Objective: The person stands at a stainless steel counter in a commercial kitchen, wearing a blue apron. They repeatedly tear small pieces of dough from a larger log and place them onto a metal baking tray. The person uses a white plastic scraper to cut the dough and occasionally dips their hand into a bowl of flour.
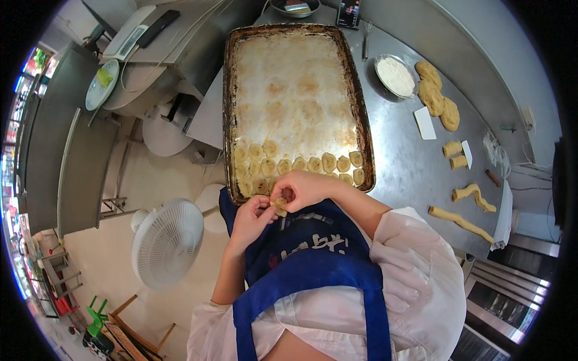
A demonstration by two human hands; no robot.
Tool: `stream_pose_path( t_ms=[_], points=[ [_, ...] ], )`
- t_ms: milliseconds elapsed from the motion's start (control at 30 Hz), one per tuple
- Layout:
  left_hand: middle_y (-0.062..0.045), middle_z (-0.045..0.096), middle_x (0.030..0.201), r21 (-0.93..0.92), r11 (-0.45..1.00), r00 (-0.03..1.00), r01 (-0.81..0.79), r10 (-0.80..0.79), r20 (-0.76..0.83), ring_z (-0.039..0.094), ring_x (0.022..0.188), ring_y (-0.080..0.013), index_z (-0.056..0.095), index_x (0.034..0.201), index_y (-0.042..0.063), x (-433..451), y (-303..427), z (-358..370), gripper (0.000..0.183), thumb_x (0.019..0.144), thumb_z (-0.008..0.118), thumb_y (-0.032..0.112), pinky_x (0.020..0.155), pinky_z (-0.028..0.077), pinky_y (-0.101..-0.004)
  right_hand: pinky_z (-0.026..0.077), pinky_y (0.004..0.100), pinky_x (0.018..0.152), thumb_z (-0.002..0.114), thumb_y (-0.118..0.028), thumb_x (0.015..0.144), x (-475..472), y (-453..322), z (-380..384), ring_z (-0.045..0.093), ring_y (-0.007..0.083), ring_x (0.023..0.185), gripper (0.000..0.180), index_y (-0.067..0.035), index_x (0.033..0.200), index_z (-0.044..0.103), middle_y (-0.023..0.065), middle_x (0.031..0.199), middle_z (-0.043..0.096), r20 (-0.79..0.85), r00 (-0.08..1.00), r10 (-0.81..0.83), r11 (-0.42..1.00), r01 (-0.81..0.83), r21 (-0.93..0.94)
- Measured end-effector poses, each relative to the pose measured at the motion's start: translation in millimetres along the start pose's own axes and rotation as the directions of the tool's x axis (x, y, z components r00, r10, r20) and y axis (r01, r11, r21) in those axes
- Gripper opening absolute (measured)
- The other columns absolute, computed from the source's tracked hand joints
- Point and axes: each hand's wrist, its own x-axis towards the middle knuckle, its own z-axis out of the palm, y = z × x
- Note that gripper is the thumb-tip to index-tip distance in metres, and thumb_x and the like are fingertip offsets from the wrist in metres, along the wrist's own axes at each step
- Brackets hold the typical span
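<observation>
Between the fingertips of both hands is a small piece of yellow dough (pixel 280 207), held just past the near edge of a large metal baking tray (pixel 366 135). My left hand (pixel 254 218) pinches it from the left. My right hand (pixel 301 189) grips it from above and the right, its fingers bent and partly hiding it. Several small, flattened dough rounds (pixel 284 167) lie in rows across the tray's near end; some nearest the apron are hidden behind my right hand and forearm.
On the steel table (pixel 393 158) to the right are a bowl of flour (pixel 395 76), a large dough lump (pixel 432 95), white scrapers (pixel 425 123), cut dough pieces (pixel 452 149), dough strips (pixel 460 220) and a whisk (pixel 366 41). A white fan (pixel 168 243) stands left.
</observation>
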Motion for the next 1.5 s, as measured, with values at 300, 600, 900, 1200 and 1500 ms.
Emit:
stream_pose_path(
  t_ms=[300,600,900,1200,1500],
  points=[
    [-0.009,0.063,0.114,-0.743,0.665,0.99,-0.073,-0.044,-0.136,0.065,0.096,-0.0181,0.052,0.124,0.004,-2,3,16,0.027,0.098,0.055,0.01,0.085,0.055,-0.0364,0.054,0.0263,0.07,0.071,-0.006,0.077,18,-2,13,0.063,0.0108,0.08,0.033,-0.001,0.11,0.067,0.0046,0.092,0.065,-0.283,0.957,0.065,0.966,0.012,0.26],
    [-0.008,0.063,0.109,-0.548,0.807,0.955,-0.219,0.063,-0.289,0.065,0.092,-0.0167,0.053,0.117,0.004,18,-12,3,0.022,0.096,0.055,0.006,0.078,0.057,-0.0315,0.055,0.0336,0.068,0.067,-0.006,0.075,19,-14,26,0.066,0.0251,0.079,0.027,-0.003,0.102,0.067,0.0123,0.094,0.061,-0.522,0.821,-0.233,0.953,0.086,-0.289],
    [-0.01,0.063,0.111,-0.754,0.615,0.941,-0.23,-0.058,-0.335,0.066,0.092,-0.0219,0.052,0.118,0.005,16,-14,6,0.021,0.097,0.053,0.009,0.082,0.055,-0.0362,0.055,0.0329,0.068,0.068,-0.009,0.078,22,8,3,0.067,0.0231,0.077,0.027,-0.003,0.104,0.067,0.0131,0.098,0.063,-0.672,0.74,-0.004,1.0,0.017,0.013],
    [-0.011,0.06,0.118,-0.669,0.715,0.954,-0.205,-0.008,-0.301,0.067,0.097,-0.0228,0.047,0.127,0.004,7,-11,0,0.029,0.098,0.05,0.007,0.082,0.058,-0.034,0.054,0.0363,0.075,0.073,-0.012,0.078,36,57,-26,0.067,0.0278,0.079,0.032,-0.004,0.108,0.066,0.0161,0.097,0.062,-0.65,0.76,-0.017,0.883,-0.293,-0.366],
    [-0.012,0.061,0.118,-0.677,0.718,0.965,-0.159,-0.032,-0.26,0.068,0.097,-0.024,0.047,0.128,0.004,5,-18,6,0.03,0.099,0.049,0.007,0.082,0.058,-0.0352,0.038,0.0467,0.102,0.067,-0.026,0.084,57,75,-34,0.046,0.0377,0.121,0.046,-0.009,0.126,0.058,0.016,0.126,0.05,-0.719,0.694,-0.05,0.83,-0.371,-0.416]
  ],
)
